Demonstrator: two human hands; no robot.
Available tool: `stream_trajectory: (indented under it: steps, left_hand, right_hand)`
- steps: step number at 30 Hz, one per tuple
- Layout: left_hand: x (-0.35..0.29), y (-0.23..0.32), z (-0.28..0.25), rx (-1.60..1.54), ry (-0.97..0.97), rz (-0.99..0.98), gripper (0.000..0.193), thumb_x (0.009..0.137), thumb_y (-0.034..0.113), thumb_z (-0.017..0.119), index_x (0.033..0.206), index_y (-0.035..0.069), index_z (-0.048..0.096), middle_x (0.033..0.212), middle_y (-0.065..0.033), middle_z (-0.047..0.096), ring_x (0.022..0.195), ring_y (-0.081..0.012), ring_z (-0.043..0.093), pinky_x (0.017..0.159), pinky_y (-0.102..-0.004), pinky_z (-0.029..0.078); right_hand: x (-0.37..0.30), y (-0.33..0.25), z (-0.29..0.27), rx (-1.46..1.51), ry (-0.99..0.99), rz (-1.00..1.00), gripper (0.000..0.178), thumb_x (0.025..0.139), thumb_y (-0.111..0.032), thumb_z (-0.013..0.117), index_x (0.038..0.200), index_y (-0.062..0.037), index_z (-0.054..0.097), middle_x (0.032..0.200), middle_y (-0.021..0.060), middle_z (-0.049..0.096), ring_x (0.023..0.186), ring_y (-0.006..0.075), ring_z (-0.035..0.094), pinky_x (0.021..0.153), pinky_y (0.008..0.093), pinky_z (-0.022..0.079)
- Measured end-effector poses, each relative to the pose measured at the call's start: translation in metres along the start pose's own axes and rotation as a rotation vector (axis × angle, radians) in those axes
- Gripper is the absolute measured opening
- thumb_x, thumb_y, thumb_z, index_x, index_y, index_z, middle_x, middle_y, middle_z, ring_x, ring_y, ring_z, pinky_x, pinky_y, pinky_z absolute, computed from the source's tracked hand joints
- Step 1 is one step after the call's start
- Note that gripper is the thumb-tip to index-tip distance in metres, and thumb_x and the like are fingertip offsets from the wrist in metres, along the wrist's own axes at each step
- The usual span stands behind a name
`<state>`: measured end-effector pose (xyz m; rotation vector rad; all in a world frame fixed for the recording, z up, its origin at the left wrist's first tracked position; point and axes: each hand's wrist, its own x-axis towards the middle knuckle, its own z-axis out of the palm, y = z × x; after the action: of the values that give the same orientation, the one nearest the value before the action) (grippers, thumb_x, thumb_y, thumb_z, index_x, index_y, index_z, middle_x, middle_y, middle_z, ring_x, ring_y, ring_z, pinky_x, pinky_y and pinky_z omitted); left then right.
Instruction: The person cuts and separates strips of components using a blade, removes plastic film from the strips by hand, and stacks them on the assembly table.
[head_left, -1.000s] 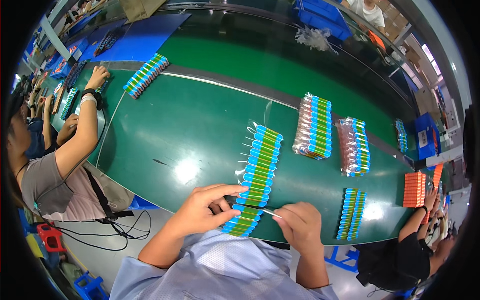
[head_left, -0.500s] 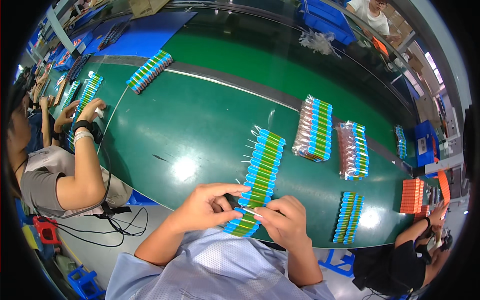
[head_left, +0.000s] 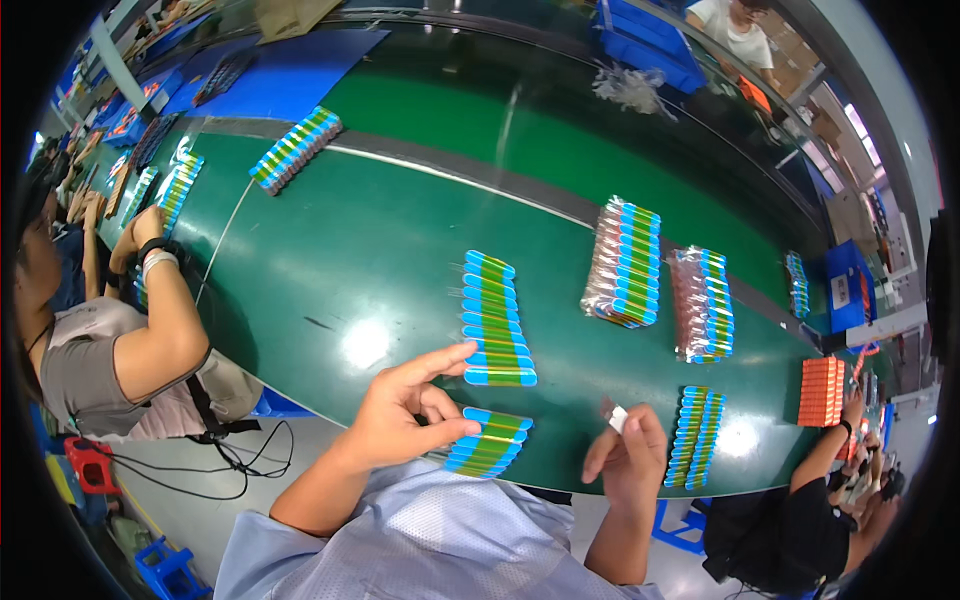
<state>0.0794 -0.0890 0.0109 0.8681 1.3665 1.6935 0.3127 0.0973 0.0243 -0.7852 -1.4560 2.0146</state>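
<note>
In front of me on the green table (head_left: 300,270), flat rounded pieces with blue ends and green middles lie side by side in two groups. The farther, longer row (head_left: 492,325) has thin pale strands along its left side. A shorter group (head_left: 488,445) lies nearer my body, with a gap between the two. My left hand (head_left: 415,405) is open, its index fingertip at the long row's left edge and its thumb at the short group. Away to the right, my right hand (head_left: 630,455) pinches a small white piece (head_left: 617,418) with a brownish end.
Clear-wrapped stacks (head_left: 625,262) of similar pieces stand at the right, with two loose rows (head_left: 695,437) nearer me. Beyond are orange stacks (head_left: 822,392) and a blue bin (head_left: 850,285). Co-workers sit left (head_left: 150,340) and right (head_left: 790,520). Another row (head_left: 296,150) lies far left.
My right hand has moved right, away from the pieces, with the small white piece. A gap has opened between the long row and the near group. My left hand stays nearly in place.
</note>
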Motion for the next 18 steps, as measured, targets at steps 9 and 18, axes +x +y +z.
stream_trajectory:
  steps: [9,18]
  left_hand:
    - [0.022,0.000,0.032,-0.228,0.064,-0.007,0.110,0.067,0.002,0.095,0.158,0.000,0.031,0.153,-0.0179,0.047,0.094,-0.0243,0.075,0.061,-0.0260,0.058]
    - [0.021,-0.015,-0.011,0.656,0.090,0.206,0.106,0.047,0.043,0.099,0.138,0.004,0.061,0.115,-0.0129,0.071,0.099,-0.0249,0.069,0.080,-0.0357,0.053]
  right_hand:
    - [0.001,0.030,0.035,-0.138,-0.235,-0.180,0.045,0.092,0.002,0.070,0.104,-0.0109,0.029,0.112,0.0166,0.061,0.104,0.0197,0.060,0.091,0.0364,0.047]
    - [0.075,-0.043,-0.006,-0.132,0.120,-0.328,0.049,0.085,0.014,0.070,0.099,-0.0136,0.032,0.090,0.0002,0.044,0.077,0.0061,0.048,0.066,0.0234,0.046]
